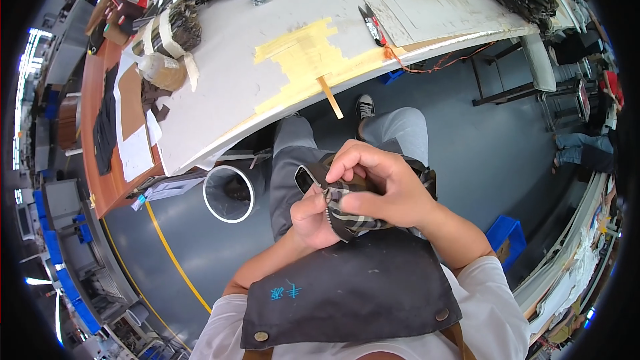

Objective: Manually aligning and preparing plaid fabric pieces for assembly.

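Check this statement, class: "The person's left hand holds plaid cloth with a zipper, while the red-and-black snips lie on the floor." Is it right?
Not quite: the head view shows the red-and-black snips lying on the table. The left hand does hold plaid cloth with a zipper.

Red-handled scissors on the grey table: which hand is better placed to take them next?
Probably the right hand: nearer the scissors than the left hand, though both are at the brown plaid fabric.
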The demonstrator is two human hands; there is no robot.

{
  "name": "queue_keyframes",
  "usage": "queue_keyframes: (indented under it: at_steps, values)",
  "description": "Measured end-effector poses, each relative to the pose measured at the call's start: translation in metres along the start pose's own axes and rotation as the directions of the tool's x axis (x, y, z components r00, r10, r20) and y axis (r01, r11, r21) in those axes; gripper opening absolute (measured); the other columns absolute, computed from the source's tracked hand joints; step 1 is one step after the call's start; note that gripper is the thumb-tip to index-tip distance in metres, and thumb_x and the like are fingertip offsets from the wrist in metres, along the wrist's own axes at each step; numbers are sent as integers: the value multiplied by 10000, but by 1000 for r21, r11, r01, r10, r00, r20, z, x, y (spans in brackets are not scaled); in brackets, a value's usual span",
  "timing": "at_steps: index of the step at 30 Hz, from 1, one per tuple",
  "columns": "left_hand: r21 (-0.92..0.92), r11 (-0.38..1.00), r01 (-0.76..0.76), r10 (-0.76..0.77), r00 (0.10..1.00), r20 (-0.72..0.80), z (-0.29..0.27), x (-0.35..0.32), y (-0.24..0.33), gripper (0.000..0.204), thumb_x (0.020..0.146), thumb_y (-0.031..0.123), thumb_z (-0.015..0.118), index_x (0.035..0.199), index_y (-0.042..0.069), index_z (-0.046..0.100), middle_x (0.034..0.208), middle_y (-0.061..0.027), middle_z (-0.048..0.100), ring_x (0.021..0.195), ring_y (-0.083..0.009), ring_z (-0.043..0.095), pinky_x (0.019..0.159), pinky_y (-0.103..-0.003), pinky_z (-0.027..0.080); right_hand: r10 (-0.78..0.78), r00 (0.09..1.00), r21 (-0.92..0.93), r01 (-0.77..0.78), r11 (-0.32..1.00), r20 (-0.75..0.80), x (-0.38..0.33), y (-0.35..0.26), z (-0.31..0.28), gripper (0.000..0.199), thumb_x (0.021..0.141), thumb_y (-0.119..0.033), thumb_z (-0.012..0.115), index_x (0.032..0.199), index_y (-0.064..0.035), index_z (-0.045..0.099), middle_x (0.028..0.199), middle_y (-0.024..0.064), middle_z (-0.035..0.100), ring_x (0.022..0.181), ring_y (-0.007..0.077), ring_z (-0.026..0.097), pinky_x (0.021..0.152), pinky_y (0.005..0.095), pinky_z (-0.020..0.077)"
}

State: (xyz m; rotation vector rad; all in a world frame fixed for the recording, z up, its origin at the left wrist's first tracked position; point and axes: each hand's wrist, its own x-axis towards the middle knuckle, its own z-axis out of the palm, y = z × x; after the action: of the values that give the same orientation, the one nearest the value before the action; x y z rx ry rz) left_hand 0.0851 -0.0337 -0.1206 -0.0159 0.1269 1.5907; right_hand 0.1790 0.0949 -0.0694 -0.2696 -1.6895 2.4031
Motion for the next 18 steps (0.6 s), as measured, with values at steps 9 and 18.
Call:
queue_keyframes:
  at_steps: [9, 18]
  values:
    - [-91, 994, -53, 59, 996, 62, 10, -1, 0, 447, 840, 252, 603, 1182, 34, 413, 1116, -98, 525, 1037, -227, 540, 903, -369, 441, -159, 987, -380, 158, 911, 28, 5, -1, 2, 449, 668, -79, 762, 1039, -49, 511, 950, 11, 453, 847, 93, 431, 771, 245, 382]
    - [-41, 997, -57, 63, 985, 162, 9, -7, 8, 527, 874, 297, 535, 1269, -24, 398, 1297, -189, 438, 1179, -330, 451, 989, -475, 361, -106, 990, -477, 50, 877, -92, -39, -15, -13, 543, 657, -133, 773, 1135, -58, 527, 939, 50, 534, 823, 189, 522, 734, 275, 431]
